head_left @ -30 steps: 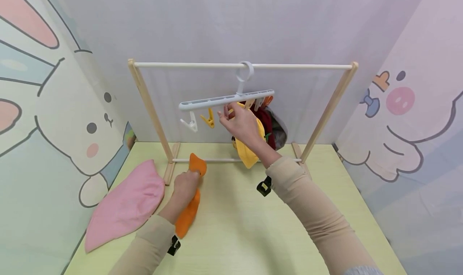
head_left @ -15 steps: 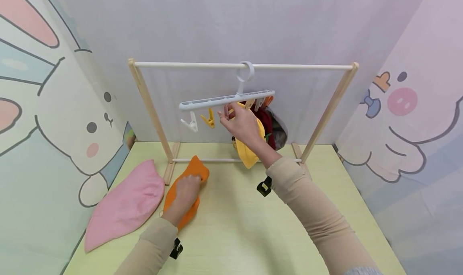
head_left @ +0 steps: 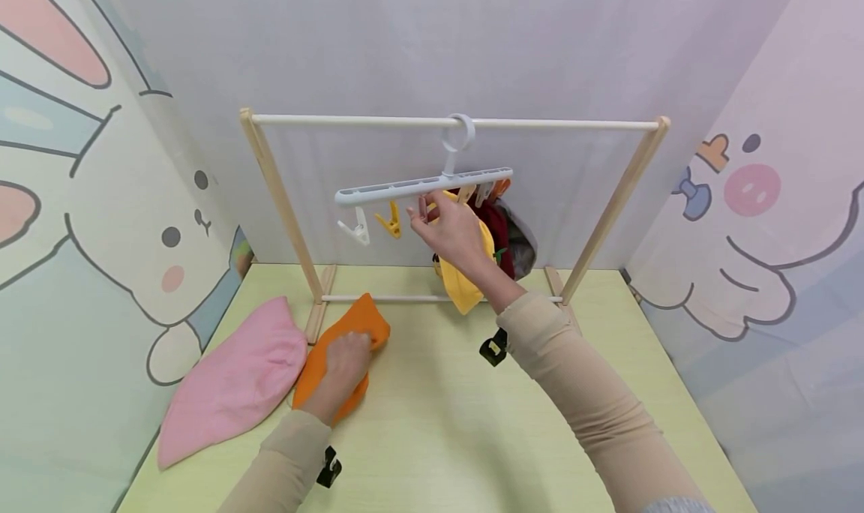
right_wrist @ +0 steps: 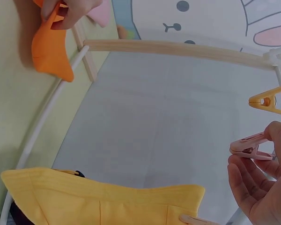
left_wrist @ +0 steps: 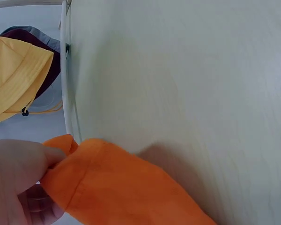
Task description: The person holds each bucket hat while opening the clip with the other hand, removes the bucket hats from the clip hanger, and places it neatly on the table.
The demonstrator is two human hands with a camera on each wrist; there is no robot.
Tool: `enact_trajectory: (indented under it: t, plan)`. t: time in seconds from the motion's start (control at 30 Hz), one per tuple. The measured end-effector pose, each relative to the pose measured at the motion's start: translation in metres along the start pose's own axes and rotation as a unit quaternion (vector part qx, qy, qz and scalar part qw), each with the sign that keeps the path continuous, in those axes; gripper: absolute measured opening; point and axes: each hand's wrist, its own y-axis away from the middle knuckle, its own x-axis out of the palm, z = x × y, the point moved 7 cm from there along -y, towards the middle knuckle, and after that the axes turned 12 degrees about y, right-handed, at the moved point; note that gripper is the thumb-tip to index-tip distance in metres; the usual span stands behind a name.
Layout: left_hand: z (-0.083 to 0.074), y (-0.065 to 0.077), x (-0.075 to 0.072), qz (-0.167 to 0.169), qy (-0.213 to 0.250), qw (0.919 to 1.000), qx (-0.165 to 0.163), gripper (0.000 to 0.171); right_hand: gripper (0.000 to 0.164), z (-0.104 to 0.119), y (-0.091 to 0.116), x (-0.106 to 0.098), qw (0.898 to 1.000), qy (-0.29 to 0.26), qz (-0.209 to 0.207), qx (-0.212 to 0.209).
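Note:
My left hand (head_left: 347,359) grips an orange cloth hat (head_left: 361,318) above the table, left of centre. In the left wrist view, thumb and fingers pinch the edge of this orange hat (left_wrist: 122,187). Higher up, my right hand (head_left: 455,235) pinches a pink clothespin (right_wrist: 248,146) under the white hanger (head_left: 391,193). Close beside that hand hangs a yellow bucket hat (head_left: 464,292), held by a beige clothespin (right_wrist: 194,219). Farther right on the hanger are a dark red hat (head_left: 496,232) and a grey one (head_left: 523,247), both partly hidden.
The hanger hooks over the white bar (head_left: 574,124) of a wooden rack (head_left: 624,198). A white clothespin (head_left: 358,228) and a yellow clothespin (head_left: 390,220) dangle at its left. A pink hat (head_left: 232,382) lies on the table (head_left: 472,423) at the left. Printed curtains enclose the table.
The orange hat has turned in my left hand; its lower part has swung left, showing more of its face. My right hand stays in place at the pink clothespin.

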Motion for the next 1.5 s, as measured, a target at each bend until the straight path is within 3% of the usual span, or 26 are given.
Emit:
enact_trajectory:
  t: [0.33,0.97,1.3,1.5]
  plan:
    - [0.002,0.004,0.013,0.034,0.02,0.9988,-0.028,0.013,0.026,0.001,0.001,-0.001,1.0,-0.003,0.001,-0.001]
    - [-0.001,0.011,0.031,0.043,0.057,0.9967,-0.039,0.024,0.026,0.001,0.002,-0.001,1.0,-0.004,0.0,-0.003]
    - [-0.003,0.013,0.032,0.036,0.072,0.9962,-0.033,0.029,0.025,0.0,0.002,0.0,1.0,-0.006,0.0,-0.004]
    - [-0.005,0.014,0.03,0.014,0.084,0.9962,-0.017,0.028,0.025,0.001,0.002,-0.002,1.0,-0.004,-0.007,-0.009]
